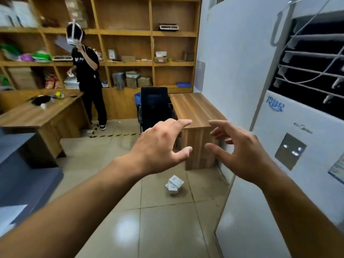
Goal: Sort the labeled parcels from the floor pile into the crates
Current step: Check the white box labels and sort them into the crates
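The left hand (160, 146) and right hand (243, 155) were held out in mid-air, the left at 9 o'clock of the right, palms turned toward each other. Both were empty, the fingers (181, 123) spread apart and loosely bent. A small heap of white parcels (174, 185) lay on the tiled floor (163, 229) at 6 o'clock of the hands, near the foot of a wooden table (193, 107). A black chair (154, 105) stood at that table's 9 o'clock. At 11 o'clock a person (87, 71) in black stood before wooden shelving (126, 32). A white appliance (297, 138) filled the 3 o'clock side.
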A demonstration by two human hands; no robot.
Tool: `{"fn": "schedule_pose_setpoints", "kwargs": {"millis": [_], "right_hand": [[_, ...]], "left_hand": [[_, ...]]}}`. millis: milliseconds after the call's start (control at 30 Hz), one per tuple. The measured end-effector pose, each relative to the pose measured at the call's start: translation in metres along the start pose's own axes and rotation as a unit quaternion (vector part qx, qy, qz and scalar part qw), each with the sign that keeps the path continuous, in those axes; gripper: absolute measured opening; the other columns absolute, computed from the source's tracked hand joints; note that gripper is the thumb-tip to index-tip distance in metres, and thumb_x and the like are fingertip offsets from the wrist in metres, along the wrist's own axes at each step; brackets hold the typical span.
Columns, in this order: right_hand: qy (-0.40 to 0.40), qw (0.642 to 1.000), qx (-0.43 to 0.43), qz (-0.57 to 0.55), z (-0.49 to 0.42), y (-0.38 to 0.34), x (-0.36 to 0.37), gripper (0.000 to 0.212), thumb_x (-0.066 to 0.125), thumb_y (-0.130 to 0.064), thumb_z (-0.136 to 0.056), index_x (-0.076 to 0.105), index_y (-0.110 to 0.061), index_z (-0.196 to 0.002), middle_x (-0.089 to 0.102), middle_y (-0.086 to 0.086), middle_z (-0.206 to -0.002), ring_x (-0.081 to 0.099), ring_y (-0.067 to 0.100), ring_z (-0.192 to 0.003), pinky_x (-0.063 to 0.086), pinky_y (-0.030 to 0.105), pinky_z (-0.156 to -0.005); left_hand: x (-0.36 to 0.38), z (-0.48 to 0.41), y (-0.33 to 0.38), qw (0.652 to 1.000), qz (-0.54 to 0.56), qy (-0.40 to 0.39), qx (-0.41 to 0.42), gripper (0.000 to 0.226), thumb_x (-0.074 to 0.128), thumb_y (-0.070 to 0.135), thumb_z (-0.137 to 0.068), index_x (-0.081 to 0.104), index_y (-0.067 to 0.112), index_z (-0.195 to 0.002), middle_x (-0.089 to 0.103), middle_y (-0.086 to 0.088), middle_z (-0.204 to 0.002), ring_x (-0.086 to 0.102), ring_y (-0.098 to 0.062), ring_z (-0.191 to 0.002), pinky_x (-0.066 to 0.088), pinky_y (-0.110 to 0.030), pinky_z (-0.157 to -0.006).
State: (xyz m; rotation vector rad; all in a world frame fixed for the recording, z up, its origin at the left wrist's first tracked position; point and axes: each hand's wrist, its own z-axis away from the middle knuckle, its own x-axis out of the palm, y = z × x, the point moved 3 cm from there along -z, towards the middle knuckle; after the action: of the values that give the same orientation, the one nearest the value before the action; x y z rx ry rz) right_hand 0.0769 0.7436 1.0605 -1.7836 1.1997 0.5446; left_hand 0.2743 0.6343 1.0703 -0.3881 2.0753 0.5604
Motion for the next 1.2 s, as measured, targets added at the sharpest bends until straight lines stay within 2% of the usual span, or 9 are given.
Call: {"fn": "schedule_pose_setpoints", "kwargs": {"millis": [133,333,533,733,933,1067,1200], "right_hand": [[-0.024,0.999,-0.027,-0.015,-0.065,0.024,0.039,0.063,0.052,-0.068,-0.084,0.059,-0.030,-0.134,0.066,-0.015,-0.112,0.065,0.003,-0.102,0.060,0.029,-0.088],[-0.005,1.000,-0.019,-0.025,-0.155,0.077,0.114,0.054,0.062,-0.059,-0.088,0.062,-0.027,-0.132,0.067,-0.014,-0.104,0.066,0.007,-0.099,0.058,0.039,-0.088],[-0.039,0.998,0.055,0.007,-0.216,0.126,0.183,0.057,0.064,-0.055,-0.089,0.055,-0.030,-0.139,0.065,-0.013,-0.110,0.063,0.008,-0.104,0.057,0.037,-0.092],[-0.073,0.988,0.133,0.022,-0.254,0.190,0.237,0.069,0.061,-0.060,-0.085,0.049,-0.030,-0.146,0.062,-0.010,-0.119,0.060,0.007,-0.109,0.056,0.034,-0.096],[-0.111,0.977,0.181,-0.005,-0.299,0.295,0.310,0.069,0.066,-0.055,-0.087,0.043,-0.035,-0.149,0.054,-0.007,-0.131,0.056,0.007,-0.116,0.054,0.040,-0.099],[-0.140,0.964,0.225,-0.031,-0.328,0.388,0.377,0.074,0.070,-0.052,-0.086,0.039,-0.036,-0.151,0.047,-0.006,-0.138,0.051,0.011,-0.124,0.048,0.036,-0.104],[-0.191,0.943,0.271,-0.035,-0.340,0.480,0.453,0.080,0.071,-0.055,-0.085,0.035,-0.035,-0.153,0.045,-0.002,-0.140,0.047,0.018,-0.131,0.047,0.041,-0.105]], "left_hand": [[0.025,-0.034,-0.064,0.999,0.005,-0.006,-0.037,0.074,0.048,0.065,-0.082,0.036,0.036,-0.149,0.056,0.007,-0.139,0.054,-0.015,-0.126,0.052,-0.046,-0.098],[0.088,-0.091,-0.176,0.997,0.032,-0.047,-0.050,0.076,0.047,0.065,-0.082,0.032,0.040,-0.153,0.050,0.012,-0.150,0.048,-0.011,-0.136,0.048,-0.048,-0.105],[0.150,-0.164,-0.283,0.991,0.087,-0.085,-0.049,0.075,0.054,0.059,-0.084,0.037,0.034,-0.152,0.049,0.009,-0.152,0.045,-0.013,-0.140,0.044,-0.047,-0.111],[0.226,-0.221,-0.348,0.984,0.106,-0.134,-0.043,0.078,0.051,0.061,-0.081,0.033,0.037,-0.152,0.048,0.007,-0.151,0.046,-0.018,-0.136,0.045,-0.049,-0.108],[0.313,-0.280,-0.407,0.976,0.115,-0.169,-0.080,0.079,0.053,0.061,-0.079,0.033,0.038,-0.152,0.045,0.007,-0.152,0.044,-0.020,-0.136,0.044,-0.049,-0.108],[0.381,-0.319,-0.452,0.967,0.114,-0.168,-0.155,0.081,0.056,0.062,-0.079,0.029,0.041,-0.152,0.040,0.009,-0.153,0.039,-0.019,-0.139,0.042,-0.049,-0.111],[0.462,-0.334,-0.488,0.954,0.095,-0.172,-0.226,0.088,0.052,0.067,-0.075,0.027,0.038,-0.155,0.035,0.004,-0.156,0.037,-0.022,-0.139,0.040,-0.044,-0.113]]}}
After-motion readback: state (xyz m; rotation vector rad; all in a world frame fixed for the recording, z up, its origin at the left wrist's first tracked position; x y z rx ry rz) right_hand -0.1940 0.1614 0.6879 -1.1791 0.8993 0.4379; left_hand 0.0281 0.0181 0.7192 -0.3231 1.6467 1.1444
